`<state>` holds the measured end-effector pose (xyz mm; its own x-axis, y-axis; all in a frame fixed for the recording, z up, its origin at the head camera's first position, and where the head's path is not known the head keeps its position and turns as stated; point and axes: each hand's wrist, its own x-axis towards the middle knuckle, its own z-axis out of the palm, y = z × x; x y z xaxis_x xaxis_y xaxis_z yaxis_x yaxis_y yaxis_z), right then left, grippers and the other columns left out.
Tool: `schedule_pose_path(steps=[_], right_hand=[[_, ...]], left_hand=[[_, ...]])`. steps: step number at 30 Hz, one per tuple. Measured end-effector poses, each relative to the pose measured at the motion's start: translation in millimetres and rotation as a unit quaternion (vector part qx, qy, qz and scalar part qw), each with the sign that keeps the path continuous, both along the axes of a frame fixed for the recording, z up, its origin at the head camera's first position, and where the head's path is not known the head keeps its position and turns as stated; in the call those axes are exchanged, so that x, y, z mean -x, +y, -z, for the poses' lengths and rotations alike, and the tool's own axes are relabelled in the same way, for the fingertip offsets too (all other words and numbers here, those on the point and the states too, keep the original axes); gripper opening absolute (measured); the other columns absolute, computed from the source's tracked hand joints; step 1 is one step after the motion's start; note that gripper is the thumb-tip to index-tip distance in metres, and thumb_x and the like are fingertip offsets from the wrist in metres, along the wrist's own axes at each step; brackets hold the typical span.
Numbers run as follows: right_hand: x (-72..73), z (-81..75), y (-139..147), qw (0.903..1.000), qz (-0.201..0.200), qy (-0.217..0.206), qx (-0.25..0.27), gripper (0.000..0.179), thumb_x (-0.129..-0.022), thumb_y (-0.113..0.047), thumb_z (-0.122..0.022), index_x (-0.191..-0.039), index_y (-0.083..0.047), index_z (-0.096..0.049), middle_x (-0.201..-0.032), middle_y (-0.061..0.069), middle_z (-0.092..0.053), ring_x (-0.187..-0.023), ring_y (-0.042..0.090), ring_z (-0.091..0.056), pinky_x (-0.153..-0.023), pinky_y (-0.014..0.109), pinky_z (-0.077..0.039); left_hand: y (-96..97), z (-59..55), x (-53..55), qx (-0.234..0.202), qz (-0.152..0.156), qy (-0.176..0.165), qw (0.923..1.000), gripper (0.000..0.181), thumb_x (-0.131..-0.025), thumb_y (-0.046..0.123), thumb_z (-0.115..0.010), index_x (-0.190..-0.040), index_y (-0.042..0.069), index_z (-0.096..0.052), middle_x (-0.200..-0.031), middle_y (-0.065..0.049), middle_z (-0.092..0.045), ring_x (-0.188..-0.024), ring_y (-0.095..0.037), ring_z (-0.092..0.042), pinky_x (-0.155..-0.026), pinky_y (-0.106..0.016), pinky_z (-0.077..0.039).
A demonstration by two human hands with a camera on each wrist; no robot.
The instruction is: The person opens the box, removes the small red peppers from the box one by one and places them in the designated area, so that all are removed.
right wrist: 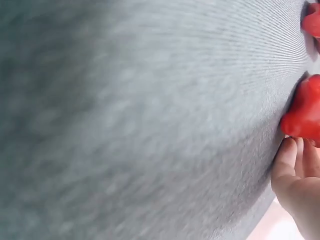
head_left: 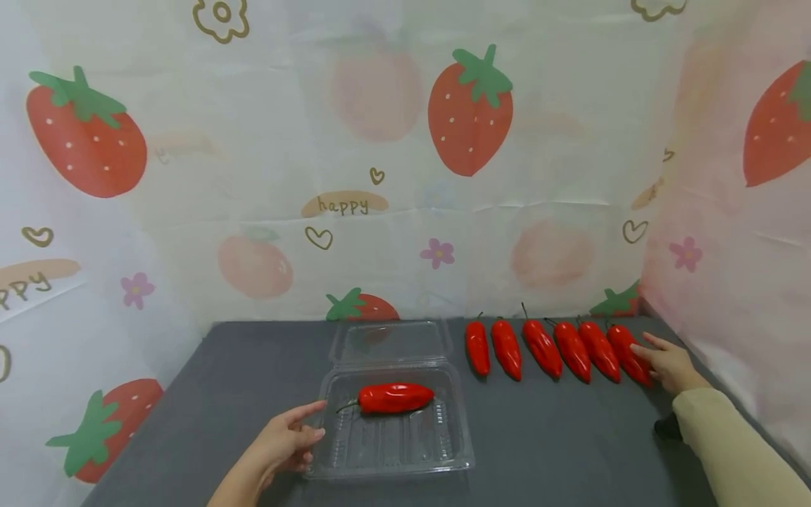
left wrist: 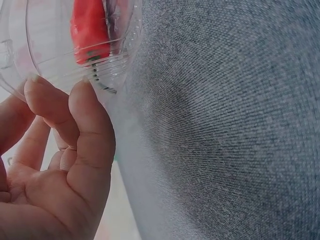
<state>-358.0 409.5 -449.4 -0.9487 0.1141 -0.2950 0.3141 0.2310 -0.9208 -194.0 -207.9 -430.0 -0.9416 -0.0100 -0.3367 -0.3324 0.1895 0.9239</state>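
Note:
My left hand (head_left: 281, 440) is at the left edge of a clear plastic clamshell box (head_left: 465, 422), its fingertips right at the rim. In the left wrist view, fingertips of the left hand (left wrist: 65, 150) overlap the clear rim. One red pepper (head_left: 395, 398) lies sideways in the box, its stem toward that hand. On the far right, my right hand (head_left: 674, 366) reaches to the rightmost red pepper (head_left: 624, 345) in a row, index finger stretched out over it. In the right wrist view, fingertips of the right hand (right wrist: 295, 170) are right against this pepper (right wrist: 306, 110).
Several more red peppers (head_left: 541, 345) stand in a row along the back right of the dark grey table (head_left: 538, 436). The box's lid (head_left: 393, 341) lies folded back behind it. A strawberry-printed curtain (head_left: 393, 253) encloses the back and sides.

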Motion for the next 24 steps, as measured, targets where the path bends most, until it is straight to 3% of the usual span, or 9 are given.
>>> schedule_pose_path(steps=[3,6,8,10,12,15,19,21,24], right_hand=[[-6.4,-2.9,1,0.9999,-0.011,0.003,0.006,0.075,-0.102,-0.028,-0.048,-0.152,-0.005,0.003,-0.156,0.027,0.000,-0.140,0.042,-0.013,-0.112,0.054,-0.021],[-14.1,-4.0,4,0.9997,-0.019,0.008,0.012,0.077,-0.102,-0.029,-0.048,-0.152,-0.005,0.004,-0.141,0.021,-0.046,-0.139,0.044,-0.016,-0.111,0.055,-0.024],[-20.3,-5.1,6,0.9994,-0.019,0.011,0.025,0.078,-0.101,-0.029,-0.049,-0.152,-0.005,0.005,-0.116,0.002,-0.063,-0.140,0.046,-0.013,-0.110,0.057,-0.023],[-26.4,-5.9,7,0.9991,-0.017,0.017,0.034,0.079,-0.101,-0.030,-0.051,-0.152,-0.005,0.004,-0.094,-0.018,-0.058,-0.141,0.046,-0.012,-0.109,0.057,-0.025],[-32.4,-8.1,5,0.9985,-0.014,0.022,0.048,0.080,-0.101,-0.030,-0.052,-0.152,-0.006,0.005,-0.086,-0.024,-0.055,-0.141,0.046,-0.009,-0.108,0.057,-0.025],[-40.6,-12.6,-1,0.9971,-0.012,0.028,0.070,0.082,-0.100,-0.032,-0.053,-0.153,-0.009,0.006,-0.097,-0.024,-0.055,-0.143,0.044,-0.007,-0.110,0.056,-0.022],[-50.8,-22.8,-10,0.9948,0.000,0.033,0.096,0.084,-0.099,-0.034,-0.056,-0.154,-0.014,0.004,-0.141,-0.003,-0.040,-0.144,0.040,-0.003,-0.113,0.050,-0.021],[-56.3,-29.8,-15,0.9946,0.000,0.039,0.097,0.085,-0.098,-0.035,-0.057,-0.154,-0.015,0.004,-0.147,0.000,-0.030,-0.144,0.039,-0.005,-0.107,0.041,-0.033],[-64.6,-41.7,-22,0.9922,0.003,0.047,0.115,0.087,-0.096,-0.034,-0.060,-0.155,-0.016,0.002,-0.136,-0.006,-0.041,-0.138,0.032,-0.027,-0.089,0.027,-0.044]], left_hand=[[0.4,0.6,0.7,0.004,-0.011,-0.003,0.9999,0.058,-0.091,0.002,-0.064,-0.144,-0.001,-0.042,-0.077,-0.003,-0.049,-0.053,-0.013,-0.050,-0.051,-0.026,-0.044],[0.9,1.0,0.7,0.008,-0.013,-0.004,0.9999,0.057,-0.091,0.002,-0.064,-0.144,-0.001,-0.042,-0.077,-0.003,-0.049,-0.053,-0.012,-0.050,-0.051,-0.026,-0.044],[1.7,0.7,0.3,0.012,-0.011,-0.001,0.9999,0.057,-0.091,0.002,-0.064,-0.143,-0.001,-0.043,-0.077,-0.003,-0.049,-0.053,-0.012,-0.051,-0.051,-0.026,-0.044],[2.5,0.5,0.2,0.016,-0.008,0.000,0.9998,0.057,-0.091,0.002,-0.064,-0.143,-0.001,-0.043,-0.077,-0.003,-0.049,-0.053,-0.012,-0.051,-0.051,-0.026,-0.045],[3.3,0.4,0.3,0.020,-0.007,0.002,0.9998,0.056,-0.091,0.002,-0.064,-0.143,-0.001,-0.043,-0.077,-0.003,-0.050,-0.053,-0.012,-0.052,-0.051,-0.026,-0.045],[4.2,0.8,1.0,0.022,-0.015,0.001,0.9996,0.055,-0.091,0.002,-0.064,-0.143,-0.001,-0.044,-0.077,-0.003,-0.050,-0.052,-0.012,-0.051,-0.050,-0.026,-0.045],[5.0,1.1,1.5,0.019,-0.017,0.003,0.9997,0.056,-0.091,0.002,-0.064,-0.143,-0.001,-0.043,-0.076,-0.003,-0.049,-0.052,-0.012,-0.051,-0.050,-0.026,-0.045],[5.7,0.9,1.5,0.017,-0.016,0.003,0.9997,0.056,-0.091,0.002,-0.064,-0.143,-0.001,-0.043,-0.077,-0.003,-0.049,-0.052,-0.012,-0.051,-0.050,-0.026,-0.045],[6.9,0.3,1.6,0.016,-0.019,0.003,0.9997,0.056,-0.091,0.002,-0.064,-0.143,0.000,-0.043,-0.078,-0.003,-0.049,-0.053,-0.012,-0.050,-0.050,-0.026,-0.044]])
